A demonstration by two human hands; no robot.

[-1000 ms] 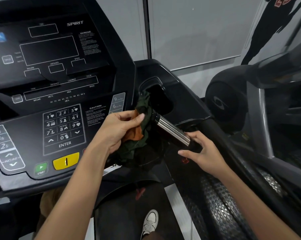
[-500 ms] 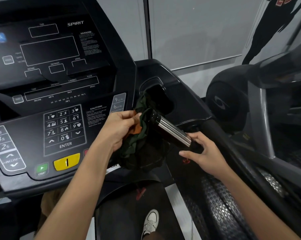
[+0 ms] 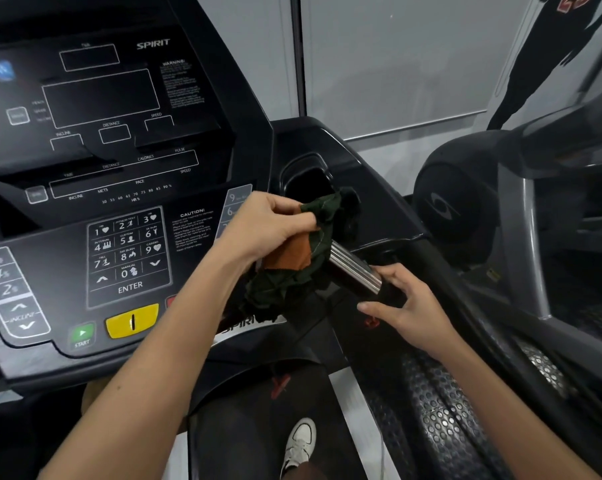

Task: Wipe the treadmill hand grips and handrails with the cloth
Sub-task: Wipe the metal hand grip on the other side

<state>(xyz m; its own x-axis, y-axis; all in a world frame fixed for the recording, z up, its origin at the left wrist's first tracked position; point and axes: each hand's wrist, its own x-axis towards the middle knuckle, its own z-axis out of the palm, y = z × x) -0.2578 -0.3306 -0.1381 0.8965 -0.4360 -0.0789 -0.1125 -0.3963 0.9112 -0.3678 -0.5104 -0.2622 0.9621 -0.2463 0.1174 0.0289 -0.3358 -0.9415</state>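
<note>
The black treadmill console (image 3: 119,174), with its dark display panels and numbered keypad, fills the left of the view, and a grey neighbouring exercise machine (image 3: 521,237) stands just beside it on the right. Between them the treadmill's black padded right handrail (image 3: 489,320) slopes down toward the person, below a black cup-holder recess (image 3: 310,181) in the console's shoulder. The crumpled dark green cloth with an orange patch (image 3: 292,271) is bunched over the upper end of the short ribbed silver metal hand grip (image 3: 356,270), covering that end and hanging below it, while the lower part of the metal shows bare. The left hand (image 3: 268,226) grips the cloth from above, fingers and thumb curled into the bunched fabric. The right hand (image 3: 410,306) sits at the lower end of the grip, its fingers loosely curved and spread, fingertips touching the metal's end and the black bar beside it; they do not look closed round it, so it seems to steady rather than hold. Lower on the console are a yellow oblong stop button (image 3: 133,320) and a small green start button (image 3: 82,332), well apart from both hands. The step in hand looks like wiping this silver grip, near its top. The next move probably calls for drawing the cloth down the ribbed metal with firm pressure, wrapping it round so the underside is covered too, and lifting the right fingertips clear first; the handrail beyond appears not yet reached by the cloth.
</note>
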